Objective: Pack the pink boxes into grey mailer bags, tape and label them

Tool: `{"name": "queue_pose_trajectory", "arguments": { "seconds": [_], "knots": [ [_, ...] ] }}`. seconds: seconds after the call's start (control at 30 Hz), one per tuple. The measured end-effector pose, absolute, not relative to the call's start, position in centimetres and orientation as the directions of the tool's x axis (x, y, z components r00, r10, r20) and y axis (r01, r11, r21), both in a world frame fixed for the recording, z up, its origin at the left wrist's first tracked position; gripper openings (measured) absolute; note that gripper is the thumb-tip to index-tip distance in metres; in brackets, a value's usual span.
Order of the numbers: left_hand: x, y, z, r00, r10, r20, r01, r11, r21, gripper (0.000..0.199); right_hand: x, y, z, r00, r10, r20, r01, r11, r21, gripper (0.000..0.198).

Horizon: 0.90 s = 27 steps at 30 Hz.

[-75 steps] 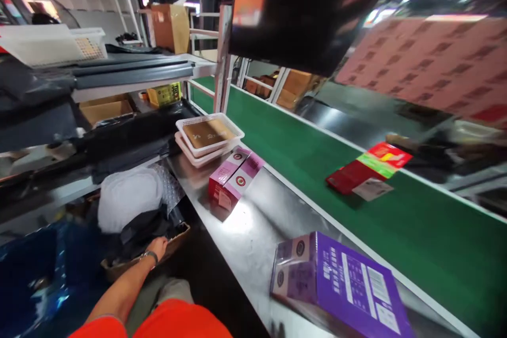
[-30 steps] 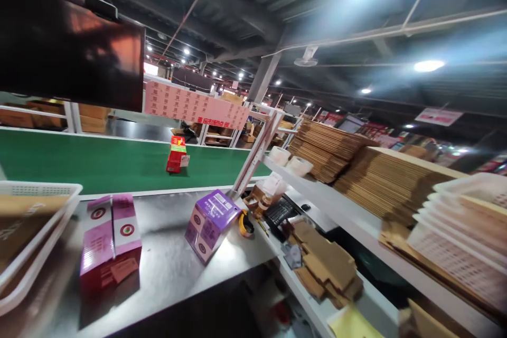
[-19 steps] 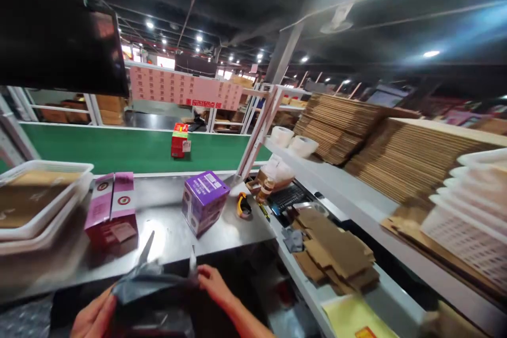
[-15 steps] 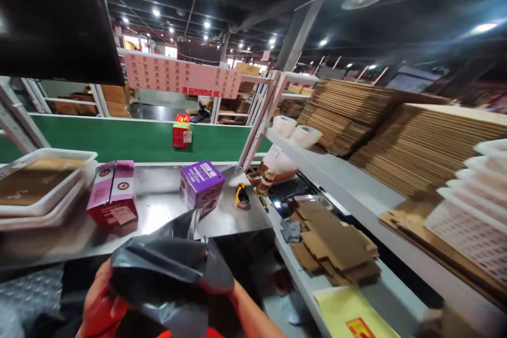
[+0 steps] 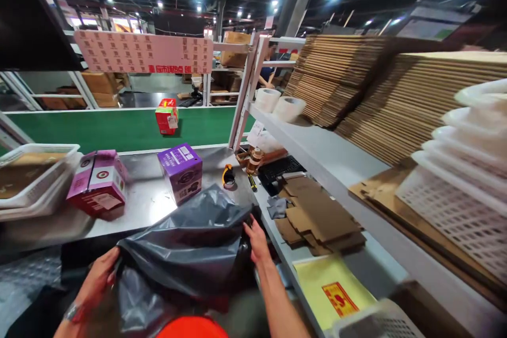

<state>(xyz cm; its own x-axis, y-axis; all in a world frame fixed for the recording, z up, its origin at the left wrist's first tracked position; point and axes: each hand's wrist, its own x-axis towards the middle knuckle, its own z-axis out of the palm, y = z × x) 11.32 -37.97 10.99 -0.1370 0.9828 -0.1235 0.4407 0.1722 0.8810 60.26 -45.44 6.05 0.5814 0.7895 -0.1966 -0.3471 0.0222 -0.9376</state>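
Note:
Both my hands hold a grey plastic mailer bag (image 5: 190, 245) spread out in front of me at the near edge of the steel table (image 5: 142, 203). My left hand (image 5: 99, 277) grips its left edge and my right hand (image 5: 256, 240) grips its right edge. Just beyond the bag a purple box (image 5: 180, 171) stands on the table. A pink and red box (image 5: 97, 182) lies further left.
Stacked white baskets (image 5: 27, 179) sit at the far left. A red box (image 5: 166, 115) rides the green conveyor belt (image 5: 99, 129). Flat cardboard pieces (image 5: 317, 216), a yellow tape dispenser (image 5: 228, 175) and a keyboard (image 5: 277, 168) lie to the right. Shelves hold cardboard stacks (image 5: 396, 90), tape rolls (image 5: 279, 104) and white baskets (image 5: 463, 169).
My left hand reached into a bin below, then my view swung right. Both hands brought up the grey bag and spread it wide at the table's edge.

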Motion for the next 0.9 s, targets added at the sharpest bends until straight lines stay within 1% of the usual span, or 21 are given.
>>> {"name": "queue_pose_trajectory", "arguments": {
  "seconds": [0.07,0.1,0.13,0.17,0.23,0.27,0.3,0.33,0.37,0.43,0.5,0.53,0.57,0.63,0.67,0.7,0.8,0.87,0.9],
  "knots": [
    [11.8,-37.8,9.7,-0.044,0.953,-0.299,0.319,0.297,0.9,0.067,61.5,-45.5,7.7,0.615,0.777,-0.135,-0.276,0.052,-0.96,0.091],
    [12.1,-37.5,9.0,-0.009,0.931,-0.365,0.277,0.353,0.893,0.067,61.9,-45.5,8.5,0.631,0.769,-0.107,-0.24,0.062,-0.969,0.091],
    [12.4,-37.2,8.5,-0.002,0.916,-0.401,0.27,0.386,0.882,0.066,62.0,-45.4,9.2,0.65,0.756,-0.079,-0.201,0.07,-0.977,0.092],
    [12.8,-36.8,8.1,-0.032,0.918,-0.395,0.301,0.386,0.872,0.065,61.9,-45.3,9.9,0.671,0.739,-0.05,-0.157,0.076,-0.985,0.094],
    [14.1,-36.2,8.3,-0.108,0.956,-0.274,0.433,0.293,0.852,0.068,61.1,-45.0,11.1,0.709,0.705,0.002,-0.072,0.074,-0.995,0.101],
    [15.2,-36.1,8.9,-0.103,0.973,-0.206,0.484,0.23,0.844,0.071,60.2,-44.8,11.6,0.714,0.7,0.022,-0.038,0.07,-0.997,0.104],
    [16.6,-36.3,9.6,-0.051,0.986,-0.159,0.503,0.163,0.849,0.074,59.1,-44.5,12.0,0.713,0.7,0.039,-0.012,0.067,-0.998,0.106],
    [18.4,-36.7,10.4,0.043,0.991,-0.126,0.491,0.089,0.866,0.075,57.8,-44.2,12.4,0.705,0.707,0.052,0.01,0.063,-0.998,0.107],
    [20.4,-37.2,11.3,0.167,0.979,-0.115,0.456,0.027,0.889,0.073,56.3,-43.9,12.7,0.689,0.722,0.064,0.029,0.061,-0.998,0.106],
    [24.6,-38.4,12.5,0.409,0.911,-0.057,0.382,-0.114,0.917,0.069,53.0,-43.3,13.2,0.621,0.779,0.085,0.058,0.063,-0.996,0.103],
    [28.2,-38.8,12.6,0.496,0.867,0.048,0.402,-0.279,0.872,0.077,50.0,-42.9,13.8,0.516,0.852,0.091,0.058,0.072,-0.996,0.097],
    [29.3,-38.7,12.3,0.51,0.856,0.082,0.418,-0.33,0.847,0.073,49.0,-42.7,14.0,0.46,0.883,0.098,0.058,0.08,-0.995,0.091],
    [29.9,-38.2,11.7,0.515,0.851,0.103,0.431,-0.361,0.827,0.064,48.3,-42.7,14.2,0.418,0.901,0.114,0.069,0.093,-0.993,0.083],
    [29.6,-36.8,10.4,0.517,0.851,0.088,0.439,-0.352,0.827,0.04,48.2,-42.7,14.4,0.388,0.909,0.156,0.134,0.112,-0.985,0.064],
    [28.8,-35.9,9.8,0.515,0.854,0.068,0.437,-0.33,0.836,0.032,48.7,-42.9,14.2,0.393,0.903,0.173,0.183,0.108,-0.977,0.056],
    [27.9,-35.1,9.3,0.512,0.857,0.051,0.435,-0.31,0.845,0.03,49.6,-43.0,13.9,0.404,0.896,0.182,0.229,0.094,-0.969,0.053],
    [25.0,-32.8,9.2,0.455,0.891,0.008,0.431,-0.228,0.873,0.034,53.0,-43.9,12.1,0.451,0.879,0.156,0.348,-0.012,-0.937,0.055],
    [23.9,-31.8,9.9,0.414,0.91,0.0,0.414,-0.188,0.891,0.038,54.2,-44.6,11.1,0.492,0.857,0.154,0.444,-0.094,-0.891,0.062],
    [23.8,-31.4,10.3,0.405,0.914,0.007,0.408,-0.188,0.893,0.037,54.2,-44.9,10.8,0.514,0.837,0.185,0.499,-0.117,-0.858,0.068]
  ]
}}
